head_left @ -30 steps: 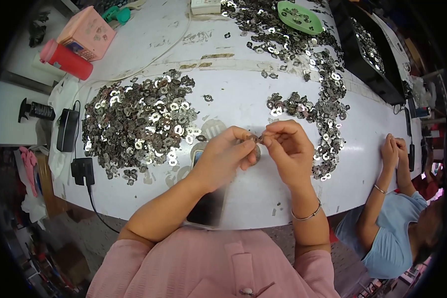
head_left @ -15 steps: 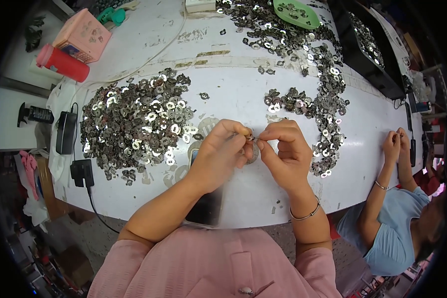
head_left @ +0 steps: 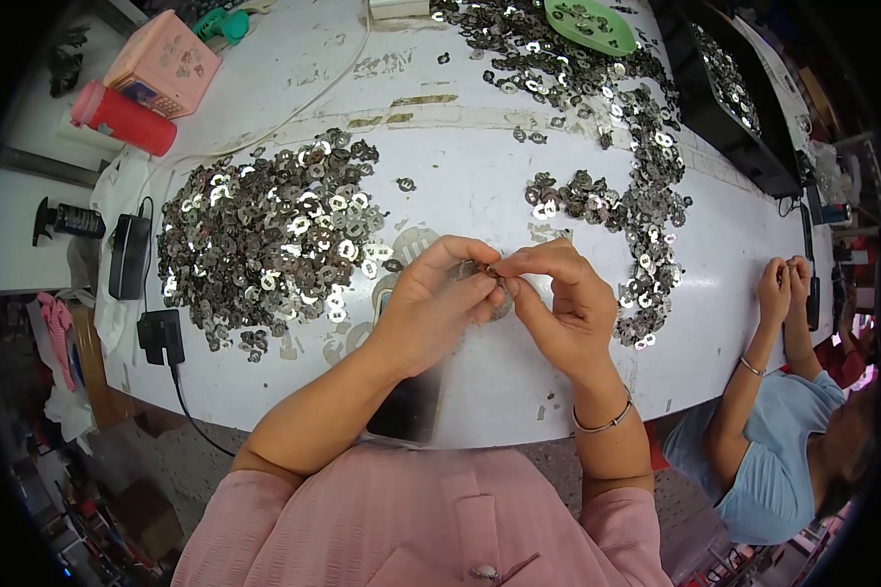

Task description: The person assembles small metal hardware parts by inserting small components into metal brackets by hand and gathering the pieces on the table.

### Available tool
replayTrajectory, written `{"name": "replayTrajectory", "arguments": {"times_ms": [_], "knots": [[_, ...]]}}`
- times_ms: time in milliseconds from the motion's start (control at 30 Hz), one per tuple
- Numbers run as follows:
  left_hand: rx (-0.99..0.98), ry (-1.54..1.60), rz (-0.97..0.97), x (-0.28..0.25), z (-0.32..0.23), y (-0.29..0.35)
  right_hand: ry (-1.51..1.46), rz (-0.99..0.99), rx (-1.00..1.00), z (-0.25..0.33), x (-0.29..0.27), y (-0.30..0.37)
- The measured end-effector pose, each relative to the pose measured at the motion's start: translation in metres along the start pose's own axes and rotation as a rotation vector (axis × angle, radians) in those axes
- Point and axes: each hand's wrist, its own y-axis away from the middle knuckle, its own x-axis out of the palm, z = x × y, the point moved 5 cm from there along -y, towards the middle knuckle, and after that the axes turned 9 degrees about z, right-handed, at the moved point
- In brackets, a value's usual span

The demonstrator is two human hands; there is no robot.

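Observation:
My left hand [head_left: 429, 308] and my right hand [head_left: 565, 305] meet above the middle of the white table. A small dark metal piece [head_left: 490, 271] is pinched between their fingertips, mostly covered by the fingers. Its exact shape is too small to make out. To the left of my hands spreads a large heap of small flat metal pieces [head_left: 264, 240], ring-like with open centres, some shiny and some dark. On the right runs a trail of similar metal pieces [head_left: 648, 225], with a small cluster [head_left: 578, 199] branching toward me. Below my left wrist lies a dark phone [head_left: 406, 409].
Farther back are a green tray [head_left: 589, 27] and a black bin [head_left: 734, 108], both with metal pieces. On the left stand a pink box [head_left: 162, 67], a red bottle [head_left: 122, 119], a black adapter [head_left: 160, 338] and its cable. A co-worker [head_left: 773, 440] sits at the right.
My right fingertips have moved slightly left and up, closing against the left ones around the small piece. The view has shifted a little; the heaps look the same.

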Motion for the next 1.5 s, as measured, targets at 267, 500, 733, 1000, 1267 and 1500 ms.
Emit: {"name": "replayTrajectory", "arguments": {"times_ms": [267,500,733,1000,1267,1500], "knots": [[0.103,-0.040,0.061,-0.003,0.003,-0.001,-0.044,-0.002,0.060,0.002,-0.008,0.002],[0.109,-0.015,0.095,-0.006,0.005,-0.004,0.369,-0.169,0.225,0.007,-0.051,-0.003],[0.021,0.263,0.150,-0.011,0.008,-0.003,0.604,0.095,0.485,-0.017,-0.079,0.013],[-0.057,0.306,0.136,-0.008,0.010,-0.004,0.534,0.310,0.510,-0.036,-0.047,0.013],[-0.109,0.146,0.084,-0.005,0.011,-0.002,0.499,0.293,0.550,-0.030,-0.040,0.011],[-0.103,0.166,0.088,-0.005,0.009,-0.001,0.544,0.372,0.531,-0.031,-0.036,0.012]]}}
